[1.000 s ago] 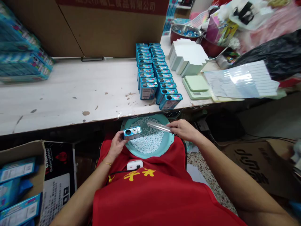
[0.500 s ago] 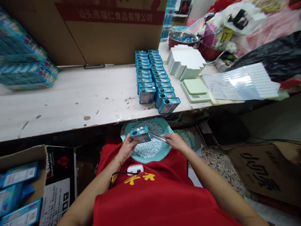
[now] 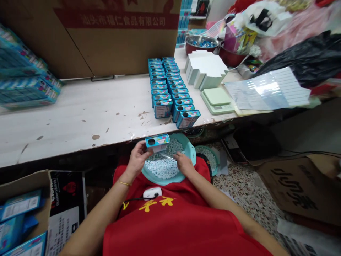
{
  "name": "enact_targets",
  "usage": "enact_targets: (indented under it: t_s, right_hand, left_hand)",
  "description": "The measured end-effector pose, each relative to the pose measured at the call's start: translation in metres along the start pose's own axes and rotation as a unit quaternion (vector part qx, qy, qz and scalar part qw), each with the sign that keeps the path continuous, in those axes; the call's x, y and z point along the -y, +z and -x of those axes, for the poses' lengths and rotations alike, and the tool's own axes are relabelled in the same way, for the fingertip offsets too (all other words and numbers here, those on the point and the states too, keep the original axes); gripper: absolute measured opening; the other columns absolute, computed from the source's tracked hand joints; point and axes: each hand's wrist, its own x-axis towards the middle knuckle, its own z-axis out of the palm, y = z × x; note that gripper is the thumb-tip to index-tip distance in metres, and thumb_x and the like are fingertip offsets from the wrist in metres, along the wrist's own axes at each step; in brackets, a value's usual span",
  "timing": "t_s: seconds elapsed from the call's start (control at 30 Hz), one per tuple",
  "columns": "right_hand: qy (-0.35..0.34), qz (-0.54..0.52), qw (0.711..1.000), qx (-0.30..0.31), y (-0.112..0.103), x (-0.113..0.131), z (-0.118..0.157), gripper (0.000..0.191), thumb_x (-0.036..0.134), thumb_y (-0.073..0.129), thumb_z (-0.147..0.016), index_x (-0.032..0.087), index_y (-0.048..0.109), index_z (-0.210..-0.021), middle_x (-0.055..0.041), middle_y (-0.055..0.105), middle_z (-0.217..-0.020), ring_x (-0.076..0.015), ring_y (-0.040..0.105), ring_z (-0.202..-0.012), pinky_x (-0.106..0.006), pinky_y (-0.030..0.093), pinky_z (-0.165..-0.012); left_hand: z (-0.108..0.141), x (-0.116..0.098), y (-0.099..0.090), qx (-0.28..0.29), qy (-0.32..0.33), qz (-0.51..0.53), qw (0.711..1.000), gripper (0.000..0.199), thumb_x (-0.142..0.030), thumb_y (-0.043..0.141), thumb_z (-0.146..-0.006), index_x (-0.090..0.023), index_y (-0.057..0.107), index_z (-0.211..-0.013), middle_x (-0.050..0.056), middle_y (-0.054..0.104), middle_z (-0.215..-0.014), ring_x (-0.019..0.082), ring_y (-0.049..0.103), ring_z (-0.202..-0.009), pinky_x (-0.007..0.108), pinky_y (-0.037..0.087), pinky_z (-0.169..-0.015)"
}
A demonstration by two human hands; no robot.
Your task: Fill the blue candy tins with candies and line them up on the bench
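My left hand point(image 3: 138, 159) is closed on a small blue box point(image 3: 157, 140), gripping its left end and tilting its printed narrow side up. Beneath the box lies a turquoise basin point(image 3: 191, 151) on my lap, holding many small white pellets point(image 3: 163, 169). My right hand point(image 3: 183, 163) is closed around the end of a thin metal tool point(image 3: 169, 156). The tool's other end reaches toward the underside of the box, where its tip is hard to see. Two rows of similar blue boxes point(image 3: 188, 118) stand upright on the white table point(image 3: 114, 103).
A green scale point(image 3: 217, 101), folded white cartons point(image 3: 206, 69) and papers point(image 3: 266, 90) lie to the right of the rows. Behind stands a large cardboard box point(image 3: 119, 42). A second pellet basin point(image 3: 215, 161) sits low at right. An open carton point(image 3: 44, 188) is at lower left.
The blue box has risen slightly and moved left with my left hand. My right hand has shifted left and lower with the metal tool. The view has also shifted a little.
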Motion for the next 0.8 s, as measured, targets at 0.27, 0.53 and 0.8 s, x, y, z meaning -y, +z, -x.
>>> enact_targets:
  t_s: [0.27, 0.53, 0.8]
  right_hand:
    - [0.068, -0.019, 0.997, 0.018, 0.017, -0.003, -0.026, 0.036, 0.005, 0.028, -0.084, 0.011, 0.060, -0.101, -0.0136, 0.058, -0.104, -0.0205, 0.055, -0.095, -0.028, 0.041, -0.073]
    - [0.080, -0.018, 0.996, 0.045, 0.022, -0.003, -0.024, 0.037, 0.004, 0.032, -0.081, 0.016, 0.062, -0.099, -0.0107, 0.064, -0.100, -0.0186, 0.060, -0.092, -0.025, 0.042, -0.072]
    - [0.047, -0.006, 0.993, 0.111, 0.053, -0.019, -0.031, 0.042, 0.013, 0.028, -0.083, 0.012, 0.049, -0.120, -0.0167, 0.065, -0.101, -0.0240, 0.062, -0.090, -0.030, 0.044, -0.072]
  left_hand:
    - [-0.077, -0.014, 0.005, -0.002, 0.086, -0.091, 0.992, 0.039, -0.023, 0.066, -0.066, -0.018, 0.049, -0.101, 0.003, 0.059, -0.098, 0.015, 0.058, -0.087, 0.032, 0.047, -0.081]
    - [-0.124, -0.005, 0.030, -0.074, 0.161, -0.263, 0.948, 0.040, -0.021, 0.069, -0.061, -0.015, 0.060, -0.099, 0.010, 0.056, -0.095, 0.025, 0.053, -0.094, 0.043, 0.042, -0.088]
    - [0.021, -0.048, -0.161, -0.357, 0.193, -0.391, 0.826, 0.048, -0.027, 0.057, -0.075, -0.014, 0.044, -0.119, 0.012, 0.045, -0.121, 0.021, 0.044, -0.113, 0.036, 0.032, -0.100]
